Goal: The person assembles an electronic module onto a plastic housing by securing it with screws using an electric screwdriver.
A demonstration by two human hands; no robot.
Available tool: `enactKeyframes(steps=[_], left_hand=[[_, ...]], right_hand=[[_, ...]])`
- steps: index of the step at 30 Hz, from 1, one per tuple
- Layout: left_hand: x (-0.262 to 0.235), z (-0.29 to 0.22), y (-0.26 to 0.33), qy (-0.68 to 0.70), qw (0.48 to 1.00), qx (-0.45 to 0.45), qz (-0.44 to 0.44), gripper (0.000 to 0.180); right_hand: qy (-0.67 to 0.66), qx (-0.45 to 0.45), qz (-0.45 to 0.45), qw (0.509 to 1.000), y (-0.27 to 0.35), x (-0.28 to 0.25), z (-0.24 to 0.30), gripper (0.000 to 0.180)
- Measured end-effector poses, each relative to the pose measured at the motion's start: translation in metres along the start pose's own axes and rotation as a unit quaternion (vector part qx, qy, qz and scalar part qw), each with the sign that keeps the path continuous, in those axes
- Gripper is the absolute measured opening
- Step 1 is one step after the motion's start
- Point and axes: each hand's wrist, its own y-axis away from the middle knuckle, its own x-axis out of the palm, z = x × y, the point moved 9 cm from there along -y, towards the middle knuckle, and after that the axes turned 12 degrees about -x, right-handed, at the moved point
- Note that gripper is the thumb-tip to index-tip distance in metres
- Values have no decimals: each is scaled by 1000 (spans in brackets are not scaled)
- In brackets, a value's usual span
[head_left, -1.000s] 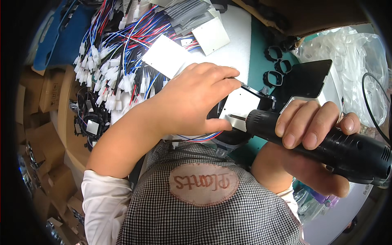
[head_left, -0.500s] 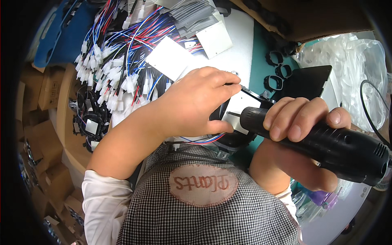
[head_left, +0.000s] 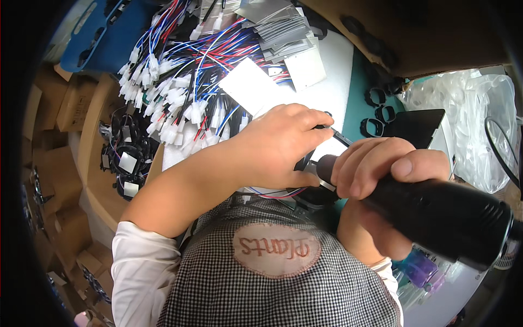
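My right hand (head_left: 376, 174) is wrapped around a thick black electric screwdriver (head_left: 441, 215), which slants toward the left. Its narrow nose points at a black plastic housing (head_left: 317, 197) in front of my apron. A pale metal plate (head_left: 331, 147) lies in that housing, partly covered by my hands. My left hand (head_left: 286, 144) grips the housing, index finger at the far edge and thumb at the near edge. The screwdriver's tip is close to the left thumb; whether it touches a screw is hidden. Red, blue and white wires (head_left: 272, 192) run out under my left wrist.
Bundled wires with white connectors (head_left: 185, 106) and stacked metal plates (head_left: 280, 32) lie at the far left. Black rings (head_left: 372, 127) sit on the green mat at right, near clear plastic bags (head_left: 463, 103). A carton (head_left: 103, 158) with black assemblies (head_left: 128, 155) stands left.
The screwdriver's nose has moved in closer to my left thumb and the housing, and its rear end has swung nearer to me. The whole view has shifted slightly.
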Motion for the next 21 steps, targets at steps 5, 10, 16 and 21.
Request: enactKeyframes(steps=[5, 10, 16, 21], left_hand=[[-1, -5, -2, -3, 1000, -3, -6, 67], [-6, 0, 6, -8, 999, -40, -5, 69], [-107, 7, 59, -48, 984, -73, -152, 74], [-189, 92, 208, 233, 832, -181, -470, 63]], right_hand=[[-19, -18, -159, 987, 17, -13, 8, 72], [-49, -39, -242, 968, 20, -27, 23, 73], [-99, -80, -299, 946, 14, -49, 77, 66], [-119, -76, -301, 943, 24, -52, 75, 64]])
